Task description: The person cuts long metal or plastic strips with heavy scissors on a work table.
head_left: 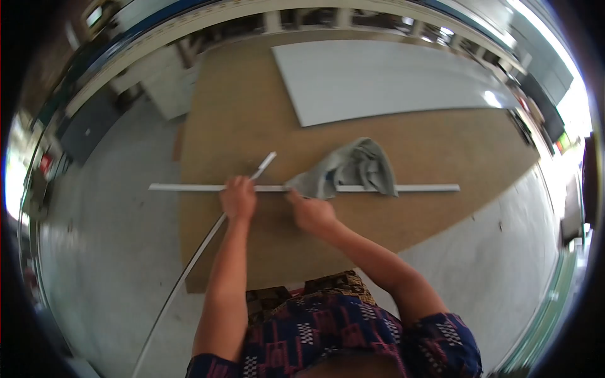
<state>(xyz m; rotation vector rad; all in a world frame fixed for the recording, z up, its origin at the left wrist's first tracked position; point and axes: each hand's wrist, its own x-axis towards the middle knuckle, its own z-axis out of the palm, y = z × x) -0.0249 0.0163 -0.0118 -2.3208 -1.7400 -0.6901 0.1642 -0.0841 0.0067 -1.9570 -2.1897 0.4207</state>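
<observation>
A long white strip (428, 188) lies crosswise on the brown tabletop. A second, thin strip (189, 264) runs diagonally under my left hand, its far end past the first strip and its near end beyond the table edge. My left hand (238, 200) is closed where the two strips cross; which strip its fingers grip most is hidden. A crumpled grey cloth (362, 167) drapes over the right part of the crosswise strip. My right hand (313, 214) is closed, pinching the left corner of the cloth at that strip.
A large pale grey panel (378, 79) lies on the far side of the brown table (233, 94). Behind it stands a long machine frame or rail (220, 24). Grey floor (107, 252) shows on the left, with a dark cabinet (88, 129) farther back.
</observation>
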